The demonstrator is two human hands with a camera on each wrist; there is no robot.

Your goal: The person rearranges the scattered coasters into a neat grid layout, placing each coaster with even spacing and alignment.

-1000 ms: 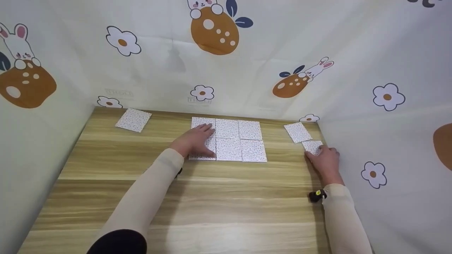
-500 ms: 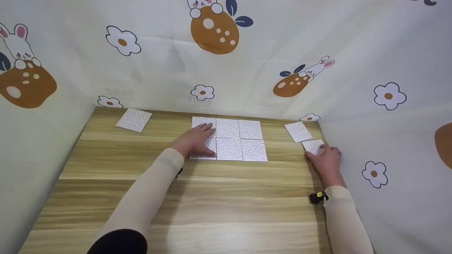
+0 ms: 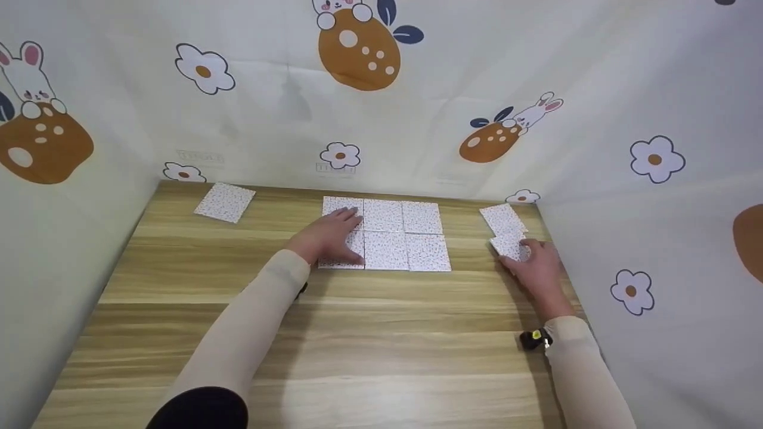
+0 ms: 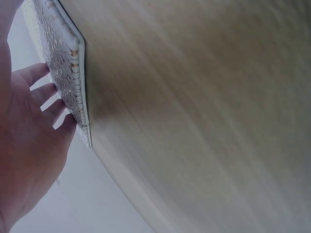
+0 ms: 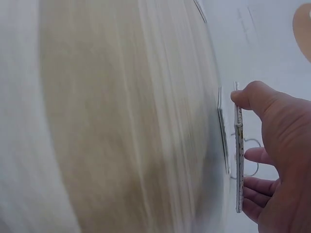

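Note:
Square white speckled tiles [image 3: 386, 250] lie edge to edge in two rows of three near the table's back. My left hand [image 3: 328, 238] rests with spread fingers on the left column, partly covering those two tiles; the left wrist view shows its fingertips on the tile surface [image 4: 60, 73]. At the right, my right hand [image 3: 539, 271] pinches a single tile [image 3: 508, 245] between thumb and fingers. In the right wrist view this held tile [image 5: 239, 165] is raised off the table. Just behind it, another loose tile [image 3: 501, 217] lies at an angle, partly overlapped in the head view.
One more loose tile [image 3: 225, 202] lies at the table's back left. The wood-grain table [image 3: 357, 339] is bordered by printed curtains [image 3: 268, 119] at the back and both sides. A dark round shape [image 3: 199, 411] covers the bottom left of the head view.
My right hand has lifted the front right tile and moved it a little to the left, so that it now overlaps the tile behind. The left hand stays in place.

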